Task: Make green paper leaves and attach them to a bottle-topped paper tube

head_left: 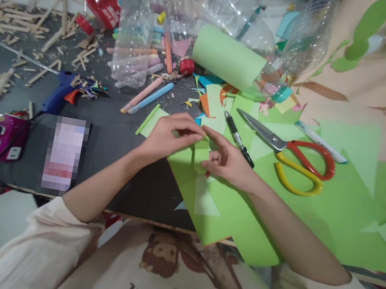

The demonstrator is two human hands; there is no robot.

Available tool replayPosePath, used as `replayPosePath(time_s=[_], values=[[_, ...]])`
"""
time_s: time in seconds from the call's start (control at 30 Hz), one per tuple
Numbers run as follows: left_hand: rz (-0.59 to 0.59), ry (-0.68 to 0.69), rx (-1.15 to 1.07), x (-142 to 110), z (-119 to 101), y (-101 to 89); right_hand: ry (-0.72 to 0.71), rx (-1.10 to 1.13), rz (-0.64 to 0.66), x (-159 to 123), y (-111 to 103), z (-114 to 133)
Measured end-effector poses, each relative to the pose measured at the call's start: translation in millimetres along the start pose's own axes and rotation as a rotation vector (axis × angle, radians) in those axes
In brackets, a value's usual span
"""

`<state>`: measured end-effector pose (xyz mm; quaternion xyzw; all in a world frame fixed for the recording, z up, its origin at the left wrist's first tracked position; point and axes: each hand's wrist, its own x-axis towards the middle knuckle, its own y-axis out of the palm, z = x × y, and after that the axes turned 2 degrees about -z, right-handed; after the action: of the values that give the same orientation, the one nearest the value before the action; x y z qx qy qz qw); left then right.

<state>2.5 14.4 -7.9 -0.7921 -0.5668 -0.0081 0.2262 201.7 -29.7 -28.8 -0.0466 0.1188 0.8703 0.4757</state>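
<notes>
One pen (239,139) lies between the right hand (228,159) and scissors (279,144).

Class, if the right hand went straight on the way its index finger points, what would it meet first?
The right hand would probably meet the left hand first, though depth is unclear.
</notes>
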Motion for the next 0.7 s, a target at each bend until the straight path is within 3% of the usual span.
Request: replayPosePath(time_s=[0.7], values=[[0.006,0.041,0.011,-2.0,1.2,0.4,0.060,0.051,-0.024,0.1,2.0,3.8]])
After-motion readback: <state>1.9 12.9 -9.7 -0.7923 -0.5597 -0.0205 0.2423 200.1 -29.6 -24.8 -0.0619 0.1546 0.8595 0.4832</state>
